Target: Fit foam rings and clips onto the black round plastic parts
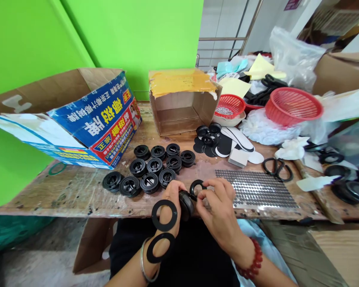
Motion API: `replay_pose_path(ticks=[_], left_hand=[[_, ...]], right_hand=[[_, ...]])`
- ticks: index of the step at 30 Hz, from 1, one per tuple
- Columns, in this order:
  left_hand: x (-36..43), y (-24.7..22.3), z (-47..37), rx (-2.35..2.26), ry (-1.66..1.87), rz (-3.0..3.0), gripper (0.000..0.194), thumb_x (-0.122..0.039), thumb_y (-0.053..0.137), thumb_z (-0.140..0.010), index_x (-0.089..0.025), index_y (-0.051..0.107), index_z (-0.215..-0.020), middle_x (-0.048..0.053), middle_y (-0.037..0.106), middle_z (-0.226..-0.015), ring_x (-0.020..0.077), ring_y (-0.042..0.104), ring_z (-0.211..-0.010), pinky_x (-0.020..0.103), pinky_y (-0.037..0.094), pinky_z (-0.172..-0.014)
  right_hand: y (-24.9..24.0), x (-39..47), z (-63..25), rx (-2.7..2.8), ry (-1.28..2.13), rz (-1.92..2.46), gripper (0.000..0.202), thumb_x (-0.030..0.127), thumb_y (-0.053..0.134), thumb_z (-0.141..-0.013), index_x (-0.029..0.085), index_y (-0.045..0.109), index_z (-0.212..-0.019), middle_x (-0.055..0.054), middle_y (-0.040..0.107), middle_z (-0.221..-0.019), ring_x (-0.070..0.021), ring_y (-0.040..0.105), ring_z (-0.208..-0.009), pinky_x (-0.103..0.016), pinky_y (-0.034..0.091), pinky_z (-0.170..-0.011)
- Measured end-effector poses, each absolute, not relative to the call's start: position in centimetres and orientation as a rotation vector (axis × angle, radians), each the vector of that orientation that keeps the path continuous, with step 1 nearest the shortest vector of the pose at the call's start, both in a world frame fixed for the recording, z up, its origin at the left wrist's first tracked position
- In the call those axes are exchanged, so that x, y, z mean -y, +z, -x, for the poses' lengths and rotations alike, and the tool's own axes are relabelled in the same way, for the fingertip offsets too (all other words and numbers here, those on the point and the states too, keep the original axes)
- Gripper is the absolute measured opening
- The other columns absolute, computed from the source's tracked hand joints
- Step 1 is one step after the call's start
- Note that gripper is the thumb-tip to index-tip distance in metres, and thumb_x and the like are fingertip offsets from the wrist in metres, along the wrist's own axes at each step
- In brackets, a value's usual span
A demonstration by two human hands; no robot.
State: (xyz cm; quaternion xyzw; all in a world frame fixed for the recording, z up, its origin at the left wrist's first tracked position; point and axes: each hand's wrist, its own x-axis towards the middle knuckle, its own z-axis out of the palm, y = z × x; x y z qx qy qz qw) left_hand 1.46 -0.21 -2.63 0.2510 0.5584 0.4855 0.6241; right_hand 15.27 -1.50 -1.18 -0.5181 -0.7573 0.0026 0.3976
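My left hand is wrapped round a round black part, tilted on its edge above the table's front edge. Two flat black rings rest on the back of that hand and wrist. With finger and thumb, my right hand pinches something small and dark at the side of the black part; it is too small to make out. Another black ring is by the right fingertips. Several round black parts sit in rows on the table to the left of my hands.
A blue carton stands at the left, an open cardboard box at the back. To the right lie a sheet of small dots, black scissors, white and black pads, a red basket and plastic bags.
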Motion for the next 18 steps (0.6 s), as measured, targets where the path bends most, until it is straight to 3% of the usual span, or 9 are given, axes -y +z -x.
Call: replay_pose_path(ticks=[4, 11, 18], left_hand=[[0.54, -2.46, -1.35, -1.374, 1.223, -0.757, 0.035, -0.053, 0.056, -0.088, -0.022, 0.059, -0.073, -0.002, 0.05, -0.062, 0.0121, 0.042, -0.052, 0.021, 0.032, -0.042], [0.68, -1.89, -1.64, -1.341, 1.214, -0.771, 0.042, -0.061, 0.056, -0.086, -0.022, 0.058, -0.072, -0.004, 0.043, -0.057, 0.0114, 0.037, -0.048, 0.022, 0.028, -0.038], [0.75, -1.81, -1.54, -1.319, 1.199, -0.747, 0.037, -0.055, 0.055, -0.088, -0.022, 0.059, -0.071, -0.004, 0.042, -0.056, 0.0104, 0.036, -0.046, 0.022, 0.027, -0.038]], right_hand=[[-1.62, 1.5, -14.99, 1.913, 0.036, 1.38, 0.017, 0.004, 0.058, -0.081, 0.02, 0.055, -0.078, -0.007, 0.054, -0.102, -0.0264, 0.048, -0.101, -0.045, 0.04, -0.087], [-1.32, 1.94, -14.72, 1.926, 0.029, 1.412, 0.018, 0.003, 0.054, -0.081, 0.021, 0.051, -0.079, -0.007, 0.053, -0.096, -0.025, 0.046, -0.094, -0.043, 0.041, -0.081], [-1.28, 1.66, -15.03, 1.91, 0.13, 1.393, 0.02, 0.002, 0.053, -0.08, 0.022, 0.048, -0.078, -0.006, 0.051, -0.093, -0.0237, 0.047, -0.091, -0.041, 0.044, -0.079]])
